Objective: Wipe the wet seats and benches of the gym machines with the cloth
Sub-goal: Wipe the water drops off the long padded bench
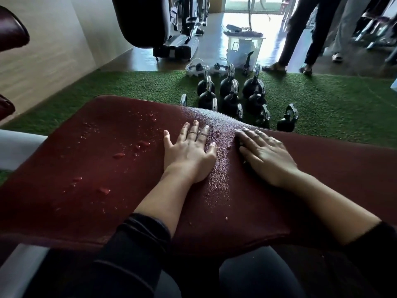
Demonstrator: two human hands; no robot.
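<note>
Clearly no cloth in view; both hands bare on wet bench pad (90,168). Left hand (189,155) flat at centre, fingers (194,130) straight and spread, holding nothing. Right hand (266,155) flat at 3 o'clock of it, fingers together, empty too.

Advice: fetch cloth first, then wipe long overlapping strokes from 12 o'clock edge toward 6, pushing water off pad.

Pad: dark red, pebbled vinyl, droplets (119,155) beaded toward 9 o'clock, fine spray between hands. Kettlebells (231,91) on turf at 12 o'clock.

We saw the standing person (300,35) cut off above the legs by the top edge; the right hand (266,155) was blurred, the clear bin's (245,50) contents indistinct.
</note>
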